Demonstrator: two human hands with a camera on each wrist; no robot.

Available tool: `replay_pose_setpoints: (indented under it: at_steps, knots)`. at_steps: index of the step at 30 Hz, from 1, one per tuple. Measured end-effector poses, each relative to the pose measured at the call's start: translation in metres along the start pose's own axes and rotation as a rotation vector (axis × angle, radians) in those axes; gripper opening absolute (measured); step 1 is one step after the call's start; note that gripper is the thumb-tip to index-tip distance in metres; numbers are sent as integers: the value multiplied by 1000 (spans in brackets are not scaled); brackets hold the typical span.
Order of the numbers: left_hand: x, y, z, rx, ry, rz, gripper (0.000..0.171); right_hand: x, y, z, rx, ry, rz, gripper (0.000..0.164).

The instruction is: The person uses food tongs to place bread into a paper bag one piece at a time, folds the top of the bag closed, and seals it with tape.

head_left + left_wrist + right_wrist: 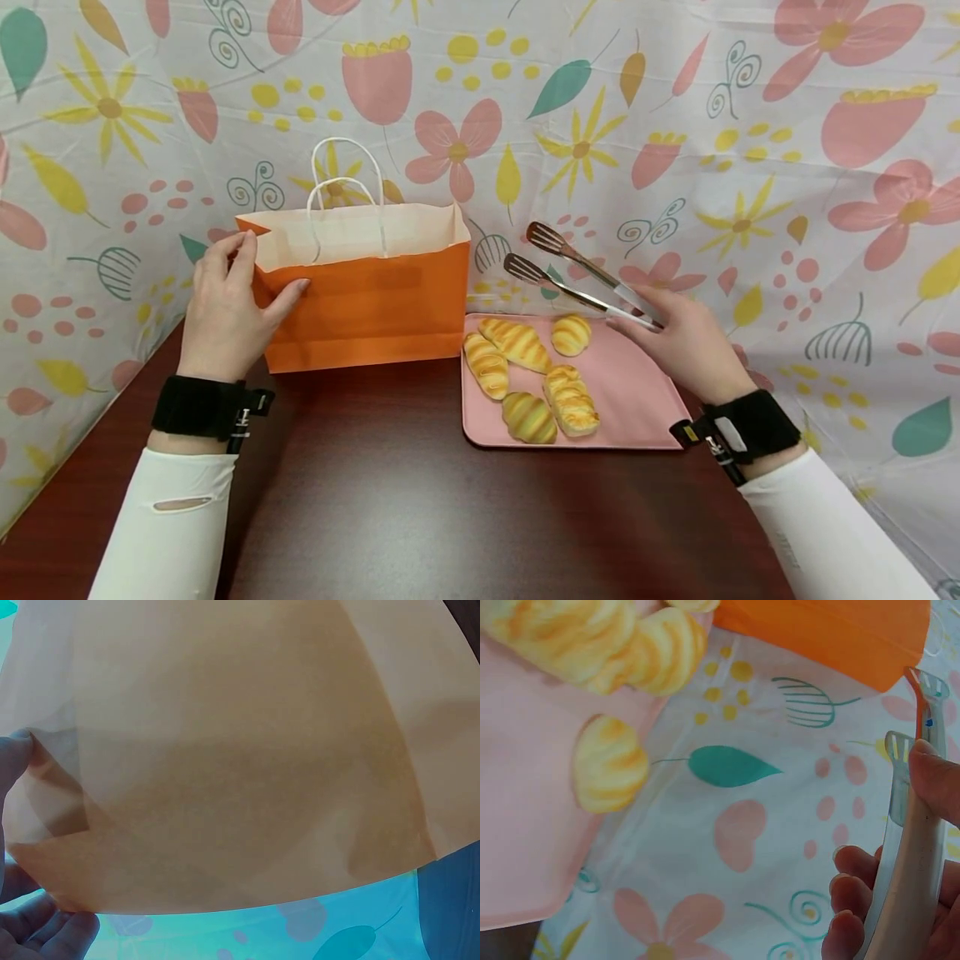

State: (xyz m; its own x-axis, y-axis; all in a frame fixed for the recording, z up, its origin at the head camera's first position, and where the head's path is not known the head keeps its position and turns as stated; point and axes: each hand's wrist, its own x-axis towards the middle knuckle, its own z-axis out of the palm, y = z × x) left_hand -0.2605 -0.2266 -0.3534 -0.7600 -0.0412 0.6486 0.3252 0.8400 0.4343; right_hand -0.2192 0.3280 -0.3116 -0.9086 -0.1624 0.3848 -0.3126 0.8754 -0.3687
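My left hand point(225, 312) grips the left rim of an orange paper bag point(367, 304), thumb on the front and fingers at the side. The bag stands upright with its mouth open and two white handles raised. In the left wrist view, the paper bag point(232, 787) fills most of the picture, fingertips at its edge. Metal tongs point(581, 295) are held in my right hand point(686, 342), their two slotted ends spread apart with nothing between them. They hover above a pink tray point(637, 400). Several bread pieces, one a small round bun point(571, 335), lie on it.
The tray's left edge lies close to the bag's lower right corner. Both rest on a dark wooden table point(420, 508). Behind them hangs a white cloth point(480, 75) printed with flowers and leaves.
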Motion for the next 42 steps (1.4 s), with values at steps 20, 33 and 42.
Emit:
replay_pose_setpoints:
  at_steps: [20,33,42]
  knots:
    - [1,1,0,5,-8,-14,86,-86,30,14,-60,-46,108,58]
    - [-1,1,0,7,-15,-22,87,-124,40,24,-61,-162,224,78]
    - [0,1,-1,8,-7,0,86,-149,43,28,-104,-195,282,82]
